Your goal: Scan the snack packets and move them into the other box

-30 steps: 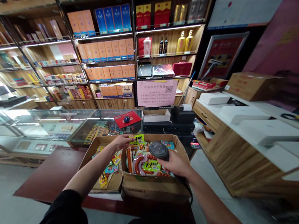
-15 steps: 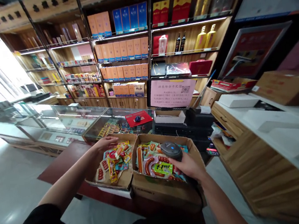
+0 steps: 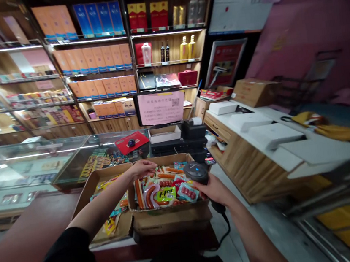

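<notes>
A dark handheld scanner with a blue light and a cable is gripped in my right hand, by the right edge of a cardboard box. That box holds many packaged sausages. My left hand reaches over the box's back left part, fingers bent close together; whether something is between them is too small to tell. Under my left forearm, a second cardboard box contains several colourful snack packets.
Behind the boxes are a glass counter, a red sheet bearing a small dark object, and a monitor covered by a pink notice. A wooden cabinet is at the right, and stocked shelves line the back wall.
The view has turned to the right. My left hand has moved from the left box to above the right one. My right hand still holds the scanner, now at the box's right edge.
</notes>
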Tool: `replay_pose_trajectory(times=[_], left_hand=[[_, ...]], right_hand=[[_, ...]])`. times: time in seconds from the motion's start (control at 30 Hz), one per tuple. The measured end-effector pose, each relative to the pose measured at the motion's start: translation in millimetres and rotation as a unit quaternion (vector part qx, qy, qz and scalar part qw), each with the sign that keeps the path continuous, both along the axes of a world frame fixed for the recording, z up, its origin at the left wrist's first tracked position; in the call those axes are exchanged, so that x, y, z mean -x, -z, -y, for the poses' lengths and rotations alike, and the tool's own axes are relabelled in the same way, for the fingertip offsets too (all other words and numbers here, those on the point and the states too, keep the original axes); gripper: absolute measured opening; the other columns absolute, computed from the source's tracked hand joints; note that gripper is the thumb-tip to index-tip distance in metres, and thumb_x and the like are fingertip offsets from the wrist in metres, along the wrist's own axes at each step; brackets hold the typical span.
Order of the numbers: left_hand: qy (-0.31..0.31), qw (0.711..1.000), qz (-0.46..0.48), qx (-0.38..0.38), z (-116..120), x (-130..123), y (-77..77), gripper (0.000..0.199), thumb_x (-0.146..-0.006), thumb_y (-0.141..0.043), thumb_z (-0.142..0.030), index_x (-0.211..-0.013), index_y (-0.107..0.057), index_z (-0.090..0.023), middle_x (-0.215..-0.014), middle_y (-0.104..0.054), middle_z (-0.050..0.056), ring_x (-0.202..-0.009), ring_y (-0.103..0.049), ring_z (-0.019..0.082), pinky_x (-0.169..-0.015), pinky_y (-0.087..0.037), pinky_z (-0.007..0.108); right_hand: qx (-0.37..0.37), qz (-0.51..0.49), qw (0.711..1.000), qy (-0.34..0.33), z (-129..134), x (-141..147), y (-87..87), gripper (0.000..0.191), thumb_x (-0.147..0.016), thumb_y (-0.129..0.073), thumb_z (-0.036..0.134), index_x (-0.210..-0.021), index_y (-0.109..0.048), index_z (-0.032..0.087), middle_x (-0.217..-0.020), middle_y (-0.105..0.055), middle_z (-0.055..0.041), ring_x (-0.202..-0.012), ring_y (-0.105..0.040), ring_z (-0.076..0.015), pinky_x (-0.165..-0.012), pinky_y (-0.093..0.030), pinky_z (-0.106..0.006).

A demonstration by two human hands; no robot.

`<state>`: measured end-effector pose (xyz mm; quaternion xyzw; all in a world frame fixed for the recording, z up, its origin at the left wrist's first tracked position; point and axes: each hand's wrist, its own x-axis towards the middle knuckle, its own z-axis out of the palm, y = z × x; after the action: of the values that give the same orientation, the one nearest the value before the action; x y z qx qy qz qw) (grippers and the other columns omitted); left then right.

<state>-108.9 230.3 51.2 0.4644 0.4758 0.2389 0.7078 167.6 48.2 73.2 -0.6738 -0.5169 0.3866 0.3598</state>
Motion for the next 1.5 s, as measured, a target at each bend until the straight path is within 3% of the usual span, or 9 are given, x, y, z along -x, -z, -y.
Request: replay_pose_trajectory(times=[0.2, 0.33, 0.47, 0.6, 0.7, 0.87, 1.07, 1.3, 1.5], left_hand=[[0.118, 0.992, -0.021, -0.023, -10, -71, 16.3, 0.052, -0.044, -0.098, -0.043, -0.08, -0.074, -0.013, -0.073, -0.073, 0.002, -0.069, -0.067, 0.012, -0.071, -0.055, 0.024], [0.187, 0.966, -0.121, -0.134, -18, -106, 34.4, 0.044, -0.058, -0.091, -0.047, -0.082, -0.075, -0.015, -0.074, -0.072, 0.001, -0.07, -0.066, 0.015, -0.07, -0.053, 0.025], [0.259, 0.851, -0.305, -0.341, -26, -130, 51.5, 0.029, -0.072, -0.082, -0.034, -0.095, -0.078, -0.018, -0.089, -0.076, 0.003, -0.091, -0.07, 0.022, -0.081, -0.051, 0.027], [0.347, 0.728, -0.417, -0.42, -27, -141, 60.8, 0.038, -0.079, -0.072, -0.024, -0.117, -0.075, -0.021, -0.115, -0.075, 0.011, -0.109, -0.069, 0.028, -0.091, -0.049, 0.031], [0.384, 0.688, -0.446, -0.425, -24, -144, 62.5, 0.047, -0.081, -0.069, -0.025, -0.128, -0.069, -0.02, -0.122, -0.073, 0.015, -0.111, -0.069, 0.031, -0.091, -0.05, 0.033], [0.396, 0.676, -0.439, -0.44, -24, -140, 59.6, 0.044, -0.082, -0.068, -0.027, -0.126, -0.07, -0.02, -0.12, -0.073, 0.015, -0.11, -0.069, 0.03, -0.091, -0.05, 0.033], [0.382, 0.7, -0.415, -0.437, -33, -127, 51.8, 0.036, -0.076, -0.073, -0.032, -0.111, -0.076, -0.023, -0.099, -0.077, 0.006, -0.091, -0.07, 0.021, -0.078, -0.049, 0.024], [0.254, 0.903, -0.242, -0.247, -35, -84, 36.1, 0.043, -0.06, -0.085, -0.05, -0.087, -0.08, -0.016, -0.074, -0.075, 0.002, -0.071, -0.066, 0.017, -0.065, -0.048, 0.023], [0.158, 0.956, -0.192, -0.153, -28, -50, 24.0, 0.046, -0.05, -0.093, -0.047, -0.084, -0.082, -0.017, -0.075, -0.077, 0.005, -0.071, -0.067, 0.018, -0.063, -0.049, 0.023]], right_hand=[[0.009, 0.001, 0.999, 0.048, 26, -23, 3.9, 0.015, -0.084, -0.066, 0.032, -0.083, -0.058, 0.02, -0.048, -0.059, 0.0052, -0.041, -0.056, -0.0125, -0.043, -0.045, -0.022], [0.015, 0.0, 0.996, 0.091, 42, -31, 3.9, 0.016, -0.084, -0.066, 0.032, -0.081, -0.056, 0.02, -0.05, -0.06, 0.0043, -0.042, -0.057, -0.0128, -0.042, -0.044, -0.021], [0.017, 0.015, 0.995, 0.102, 55, -37, 7.0, 0.014, -0.085, -0.064, 0.032, -0.081, -0.058, 0.02, -0.052, -0.061, 0.0029, -0.043, -0.058, -0.013, -0.042, -0.044, -0.022], [0.029, 0.033, 0.992, 0.121, 64, -40, 8.6, 0.011, -0.085, -0.064, 0.03, -0.084, -0.058, 0.02, -0.052, -0.062, 0.0035, -0.043, -0.058, -0.0131, -0.042, -0.044, -0.021], [0.037, 0.023, 0.991, 0.126, 69, -40, 7.5, 0.012, -0.086, -0.063, 0.03, -0.086, -0.058, 0.02, -0.053, -0.061, 0.0041, -0.043, -0.059, -0.0131, -0.043, -0.045, -0.021], [0.04, 0.026, 0.991, 0.122, 68, -38, 8.6, 0.012, -0.086, -0.064, 0.029, -0.091, -0.059, 0.019, -0.054, -0.062, 0.0036, -0.043, -0.059, -0.0135, -0.043, -0.046, -0.022], [0.036, 0.037, 0.994, 0.1, 55, -31, 6.1, 0.011, -0.086, -0.067, 0.028, -0.088, -0.062, 0.019, -0.053, -0.063, 0.0029, -0.043, -0.06, -0.0134, -0.043, -0.045, -0.021], [0.05, 0.02, 0.997, 0.057, 36, -16, -2.1, 0.015, -0.085, -0.07, 0.028, -0.079, -0.06, 0.019, -0.049, -0.06, 0.0039, -0.042, -0.058, -0.0122, -0.044, -0.045, -0.02], [0.049, 0.0, 0.998, 0.029, 21, -4, -1.4, 0.017, -0.084, -0.074, 0.031, -0.086, -0.063, 0.018, -0.049, -0.06, 0.0039, -0.042, -0.057, -0.012, -0.044, -0.044, -0.02]])
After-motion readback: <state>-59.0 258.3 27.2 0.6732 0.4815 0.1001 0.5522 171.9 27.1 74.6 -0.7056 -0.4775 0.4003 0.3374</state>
